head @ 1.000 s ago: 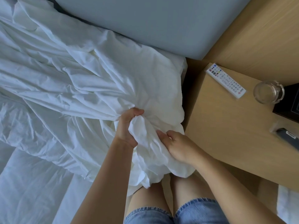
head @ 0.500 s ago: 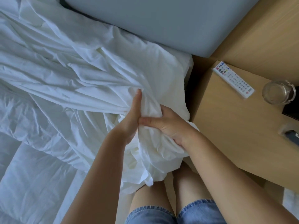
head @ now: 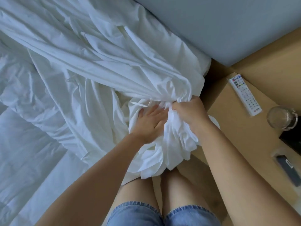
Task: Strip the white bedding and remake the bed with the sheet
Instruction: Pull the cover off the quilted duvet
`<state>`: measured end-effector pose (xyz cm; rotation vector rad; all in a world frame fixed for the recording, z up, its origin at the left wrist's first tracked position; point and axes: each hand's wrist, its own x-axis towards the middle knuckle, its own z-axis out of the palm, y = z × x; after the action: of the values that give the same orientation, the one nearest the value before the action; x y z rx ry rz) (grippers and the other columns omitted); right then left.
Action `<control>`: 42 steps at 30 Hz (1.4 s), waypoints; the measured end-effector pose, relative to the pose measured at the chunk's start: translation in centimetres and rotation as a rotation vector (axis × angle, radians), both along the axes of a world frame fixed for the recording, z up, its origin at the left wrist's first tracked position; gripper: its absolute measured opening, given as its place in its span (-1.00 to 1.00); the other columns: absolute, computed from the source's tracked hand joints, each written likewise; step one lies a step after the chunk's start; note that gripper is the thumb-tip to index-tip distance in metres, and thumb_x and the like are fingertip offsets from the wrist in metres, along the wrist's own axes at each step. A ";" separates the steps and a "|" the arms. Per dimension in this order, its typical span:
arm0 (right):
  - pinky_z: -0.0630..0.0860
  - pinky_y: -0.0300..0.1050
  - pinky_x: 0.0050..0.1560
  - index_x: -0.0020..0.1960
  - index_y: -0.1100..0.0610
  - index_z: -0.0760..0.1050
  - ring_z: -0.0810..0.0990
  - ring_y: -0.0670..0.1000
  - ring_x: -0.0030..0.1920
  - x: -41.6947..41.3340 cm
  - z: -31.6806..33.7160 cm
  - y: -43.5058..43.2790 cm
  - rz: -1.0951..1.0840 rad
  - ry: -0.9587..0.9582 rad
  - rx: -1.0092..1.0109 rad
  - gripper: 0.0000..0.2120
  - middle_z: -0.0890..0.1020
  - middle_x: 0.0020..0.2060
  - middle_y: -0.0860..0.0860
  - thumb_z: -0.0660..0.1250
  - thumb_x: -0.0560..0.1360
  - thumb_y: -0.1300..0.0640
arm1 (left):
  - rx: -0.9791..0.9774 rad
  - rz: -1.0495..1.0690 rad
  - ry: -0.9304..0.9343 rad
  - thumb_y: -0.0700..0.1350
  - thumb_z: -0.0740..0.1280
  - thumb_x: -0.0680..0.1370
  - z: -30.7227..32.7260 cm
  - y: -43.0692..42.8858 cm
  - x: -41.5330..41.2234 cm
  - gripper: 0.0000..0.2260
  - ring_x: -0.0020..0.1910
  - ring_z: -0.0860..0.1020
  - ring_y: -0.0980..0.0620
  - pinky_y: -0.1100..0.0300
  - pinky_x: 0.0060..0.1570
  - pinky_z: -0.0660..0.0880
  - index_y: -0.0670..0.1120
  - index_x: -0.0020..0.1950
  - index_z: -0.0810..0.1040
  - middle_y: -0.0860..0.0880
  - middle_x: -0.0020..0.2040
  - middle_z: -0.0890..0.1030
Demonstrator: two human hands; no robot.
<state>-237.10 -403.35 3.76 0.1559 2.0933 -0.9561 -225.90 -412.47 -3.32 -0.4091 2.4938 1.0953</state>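
White bedding [head: 101,66], bunched at the bed's [head: 29,160] head-end corner beside the tabletop [head: 244,128]: a gathered fistful is gripped tightly by the right hand [head: 189,111], while the left hand [head: 150,123] is laid open-fingered upon the bundle, seemingly for stripping.

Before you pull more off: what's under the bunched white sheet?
Left of the sheet lies a rumpled white layer of bedding. Under the bunch gripped by the right hand, the bed's corner is covered.
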 end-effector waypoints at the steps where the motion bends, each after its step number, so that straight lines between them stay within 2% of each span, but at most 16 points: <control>1: 0.53 -0.13 -0.23 -0.37 0.11 0.59 0.60 -0.01 -0.30 -0.2 -0.2 -0.1 -0.029 -0.029 -0.008 -0.86 0.60 -0.45 -0.06 0.35 0.33 0.27 | -0.150 -0.139 -0.031 0.09 -0.13 0.57 -1.0 -0.3 0.3 -0.51 0.51 0.04 0.08 -0.17 0.40 -0.06 0.12 0.49 0.20 0.14 0.49 0.25; 3: 0.57 -0.09 -0.14 -0.26 0.16 0.58 0.63 0.06 -0.20 -0.4 -0.4 -0.3 -0.127 -0.081 -0.028 -0.91 0.62 -0.33 0.03 0.35 0.34 0.32 | -0.340 -0.317 -0.089 0.09 -0.06 0.57 -2.2 -1.0 0.0 -0.55 0.46 0.15 -0.03 -0.22 0.31 0.05 0.09 0.44 0.26 0.09 0.37 0.39; 7: 0.60 -0.05 -0.08 -0.17 0.16 0.60 0.67 0.07 -0.17 -0.2 -0.3 0.1 -0.203 -0.197 -0.111 -0.89 0.66 -0.29 0.04 0.40 0.38 0.34 | -0.571 -0.487 -0.174 -0.07 0.15 0.58 -3.0 -2.7 -2.1 -0.74 0.30 0.38 -0.10 -0.03 0.14 0.27 0.02 0.18 0.55 0.05 0.12 0.58; 10: 0.64 -0.06 -0.19 -0.17 0.15 0.60 0.68 0.02 -0.28 -0.8 0.3 0.2 -0.242 -0.248 -0.174 -0.83 0.68 -0.34 0.02 0.40 0.38 0.40 | -0.639 -0.377 -0.228 0.00 0.16 0.57 -2.6 -5.5 0.1 -0.74 0.26 0.43 -0.06 0.01 0.26 0.11 0.00 0.16 0.55 0.06 0.13 0.58; 13: 0.61 0.03 -0.06 -0.12 0.11 0.59 0.67 0.07 -0.16 -0.1 0.1 -0.5 -0.213 -0.194 -0.128 -0.79 0.67 -0.22 0.06 0.44 0.35 0.39 | -0.685 -0.287 -0.412 0.19 0.08 0.54 -1.2 -8.9 6.4 -0.66 -0.01 0.54 -0.02 0.05 0.01 0.22 0.02 0.05 0.50 0.05 0.03 0.59; 15: 0.60 0.06 -0.01 -0.09 0.15 0.58 0.65 0.11 -0.09 1.4 -0.1 -1.4 -0.166 -0.124 -0.064 -0.78 0.66 -0.15 0.09 0.45 0.34 0.38 | -0.634 -0.215 -0.543 0.21 0.09 0.52 -0.2 -9.6 8.9 -0.65 -0.04 0.55 -0.02 0.07 -0.06 0.21 -0.01 0.05 0.48 0.03 0.04 0.59; 18: 0.60 0.05 -0.02 -0.02 0.26 0.53 0.63 0.12 -0.09 3.5 -0.5 -1.8 -0.010 0.126 0.048 -0.81 0.64 -0.14 0.13 0.42 0.38 0.32 | -0.573 -0.199 -0.582 0.20 0.18 0.51 1.0 -7.8 8.6 -0.59 0.14 0.48 -0.07 0.04 0.08 0.29 -0.04 0.22 0.43 -0.02 0.18 0.50; 21: 0.54 -0.14 -0.20 0.00 0.21 0.51 0.60 -0.04 -0.18 3.8 -0.1 -0.9 0.055 0.203 0.036 -0.77 0.62 -0.21 0.01 0.44 0.37 0.25 | -0.568 -0.107 -0.178 0.10 0.19 0.44 2.7 -5.6 6.0 -0.59 0.18 0.41 -0.11 -0.02 0.11 0.31 -0.03 0.21 0.51 -0.05 0.16 0.50; 24: 0.47 -0.21 -0.31 -0.08 0.19 0.50 0.56 -0.09 -0.29 4.1 0.3 -0.4 0.024 0.209 0.013 -0.81 0.59 -0.29 -0.03 0.45 0.36 0.24 | -0.387 -0.068 0.247 -0.05 0.10 0.42 2.1 -5.6 3.3 -0.63 0.12 0.46 -0.14 0.01 0.18 0.25 -0.09 0.07 0.62 -0.07 0.06 0.61; 27: 0.56 -0.14 -0.24 -0.08 0.25 0.51 0.60 -0.04 -0.25 3.5 0.7 -1.3 -0.201 0.252 -0.075 -0.83 0.62 -0.26 0.02 0.43 0.35 0.30 | -0.281 0.011 -0.168 0.11 0.05 0.59 -2.1 -6.3 3.2 -0.55 0.42 0.23 -0.09 -0.03 0.39 0.03 -0.01 0.45 0.28 -0.04 0.44 0.33; 29: 0.58 -0.20 -0.23 -0.08 0.20 0.54 0.64 -0.09 -0.22 2.8 1.0 -2.3 -0.338 0.247 -0.155 -0.83 0.65 -0.20 0.01 0.41 0.34 0.34 | -0.253 0.143 -0.477 0.37 0.02 0.51 -4.5 -5.7 4.9 -0.28 0.48 0.14 -0.11 -0.07 0.41 0.03 0.01 0.55 -0.03 -0.06 0.54 0.12; 31: 0.52 -0.32 -0.31 -0.14 0.09 0.54 0.62 -0.21 -0.31 2.1 1.2 -3.0 -0.401 0.251 -0.217 -0.79 0.64 -0.25 -0.07 0.40 0.35 0.37 | -0.167 0.280 -0.582 0.54 -0.01 0.35 -5.7 -4.9 6.4 -0.08 0.49 0.13 -0.13 -0.05 0.43 0.04 0.06 0.55 -0.15 -0.08 0.55 0.08; 34: 0.53 -0.37 -0.30 -0.16 -0.01 0.55 0.62 -0.25 -0.30 1.5 1.7 -3.2 -0.444 0.278 -0.261 -0.73 0.64 -0.26 -0.15 0.41 0.35 0.36 | 0.020 0.758 -0.572 0.60 0.09 0.22 -5.4 -5.8 7.8 0.06 0.46 0.22 -0.16 -0.02 0.40 0.14 0.00 0.54 0.00 -0.09 0.51 0.19; 38: 0.56 -0.35 -0.25 -0.09 -0.05 0.58 0.64 -0.24 -0.22 0.5 2.2 -2.7 -0.429 0.292 -0.254 -0.73 0.67 -0.23 -0.19 0.43 0.36 0.30 | 0.269 1.351 -0.506 0.35 0.24 0.43 -4.1 -9.1 7.5 -0.18 0.35 0.35 -0.21 -0.03 0.35 0.25 -0.17 0.49 0.17 -0.19 0.41 0.35; 40: 0.54 -0.32 -0.27 -0.11 -0.06 0.57 0.62 -0.26 -0.25 0.5 2.2 -2.1 -0.315 0.321 -0.181 -0.77 0.65 -0.23 -0.18 0.42 0.37 0.26 | 0.230 1.291 -0.535 0.29 0.23 0.48 -2.1 -9.3 6.0 -0.21 0.38 0.31 -0.21 -0.04 0.34 0.24 -0.15 0.52 0.07 -0.19 0.44 0.29; 42: 0.48 -0.31 -0.29 -0.17 -0.08 0.53 0.57 -0.29 -0.30 1.1 2.1 -1.5 -0.206 0.369 -0.104 -0.80 0.62 -0.28 -0.19 0.41 0.38 0.22 | 0.235 1.046 -0.342 0.30 0.10 0.53 0.9 -7.8 4.6 -0.31 0.37 0.34 -0.17 -0.02 0.29 0.25 -0.08 0.53 0.11 -0.18 0.43 0.35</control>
<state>-236.03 -404.89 5.86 0.1526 2.3883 -1.2954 -221.33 -420.30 -2.38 -1.7607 1.7570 1.4557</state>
